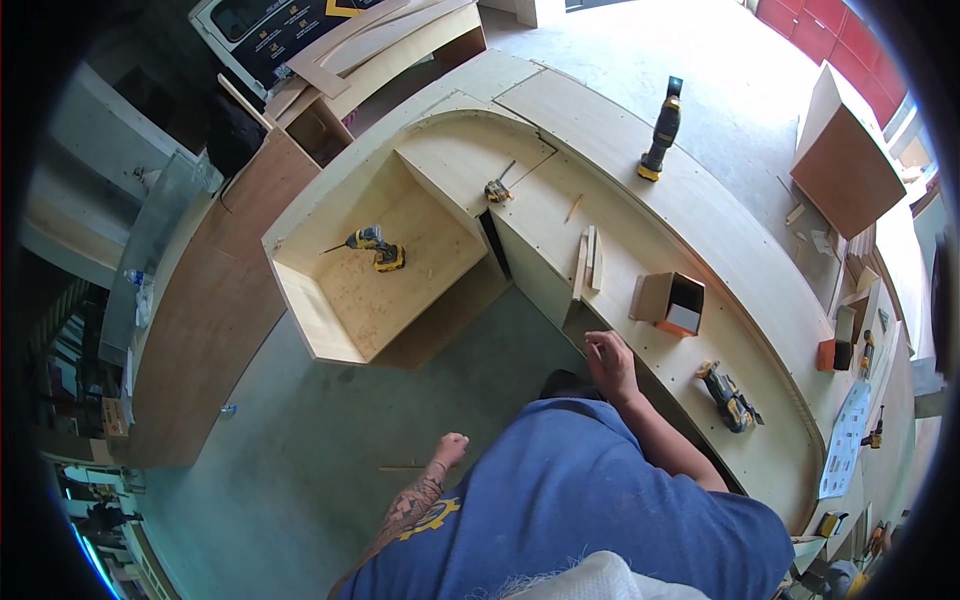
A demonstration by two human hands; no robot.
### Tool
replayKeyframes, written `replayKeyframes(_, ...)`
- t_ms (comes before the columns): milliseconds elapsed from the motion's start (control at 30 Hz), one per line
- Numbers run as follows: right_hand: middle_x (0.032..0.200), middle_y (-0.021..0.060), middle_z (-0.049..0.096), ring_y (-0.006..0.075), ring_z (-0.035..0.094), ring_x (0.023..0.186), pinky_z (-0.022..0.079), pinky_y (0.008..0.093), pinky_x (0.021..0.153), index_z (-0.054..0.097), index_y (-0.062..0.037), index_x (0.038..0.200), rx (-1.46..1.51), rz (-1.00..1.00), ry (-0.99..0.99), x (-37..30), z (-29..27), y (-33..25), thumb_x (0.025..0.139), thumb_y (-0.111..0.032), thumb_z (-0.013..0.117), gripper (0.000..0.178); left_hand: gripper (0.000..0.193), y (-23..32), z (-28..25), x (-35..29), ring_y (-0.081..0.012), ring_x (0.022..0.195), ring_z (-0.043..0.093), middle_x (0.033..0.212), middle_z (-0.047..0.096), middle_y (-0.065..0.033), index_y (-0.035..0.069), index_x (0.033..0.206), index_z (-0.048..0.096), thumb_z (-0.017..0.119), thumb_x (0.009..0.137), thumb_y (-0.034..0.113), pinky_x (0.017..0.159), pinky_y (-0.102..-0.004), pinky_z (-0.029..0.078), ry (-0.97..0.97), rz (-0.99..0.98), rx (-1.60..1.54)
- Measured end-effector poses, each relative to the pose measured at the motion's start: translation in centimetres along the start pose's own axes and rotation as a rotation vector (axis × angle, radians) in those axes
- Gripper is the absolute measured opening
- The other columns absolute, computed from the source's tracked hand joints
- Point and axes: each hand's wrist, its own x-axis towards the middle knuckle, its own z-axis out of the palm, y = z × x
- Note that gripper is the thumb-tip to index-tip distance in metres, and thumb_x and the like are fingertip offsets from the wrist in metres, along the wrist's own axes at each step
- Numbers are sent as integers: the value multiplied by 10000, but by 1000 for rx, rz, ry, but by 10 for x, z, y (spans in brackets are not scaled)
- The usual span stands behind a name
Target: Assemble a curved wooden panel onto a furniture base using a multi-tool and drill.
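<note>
My left hand [452, 450] hangs over the floor at my left side, closed, with nothing seen in it. My right hand [613, 364] is at the inner edge of the curved plywood counter [640, 235], its fingers curled and no object visible in them. Just beyond it two narrow wood strips [587, 262] lean together on the counter. To its right stands a small open-ended box [670, 303]. Closer to my right forearm, a black and yellow power tool [730, 398] lies on the surface.
A yellow and black drill [378, 247] stands in the open plywood compartment [318, 325] at left. A tape measure [497, 190] and pencil [574, 207] lie on the counter. Another cordless tool [661, 135] stands on the raised outer ledge. A curved brown panel [215, 300] flanks the floor at far left.
</note>
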Motion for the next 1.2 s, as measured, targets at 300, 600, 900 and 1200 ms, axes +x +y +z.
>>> replayKeyframes(300,917,138,701,288,700,815,559,388,752,699,-26,1031,5,-25,265,191,50,77,924,17,670,119,252,6,-24,31,-235,764,703,811,730,-113,21,946,745,626,938,243,744,-388,556,-10,280,-48)
replayKeyframes(600,962,122,686,281,694,902,555,385,821,702,-36,1050,37,83,177,338,67,124,919,-20,691,132,233,174,-175,116,-172,744,676,813,716,-67,20,964,744,632,955,225,707,-341,545,75,42,54)
replayKeyframes(900,1601,282,273,459,260,1501,272,554,1227,381,-151,1571,-685,420,69,459,61,200,890,-263,784,800,552,420,-244,292,-257,1125,690,1238,707,-183,-6,1442,555,691,990,279,984,-374,539,323,493,-85)
replayKeyframes(1200,1736,265,-72,445,-64,1614,16,597,1284,-4,-256,1700,-822,821,-230,473,77,239,916,-293,760,1095,830,560,-284,461,-502,1541,174,1683,102,-311,107,1659,206,597,1017,461,1227,-634,191,609,531,462)
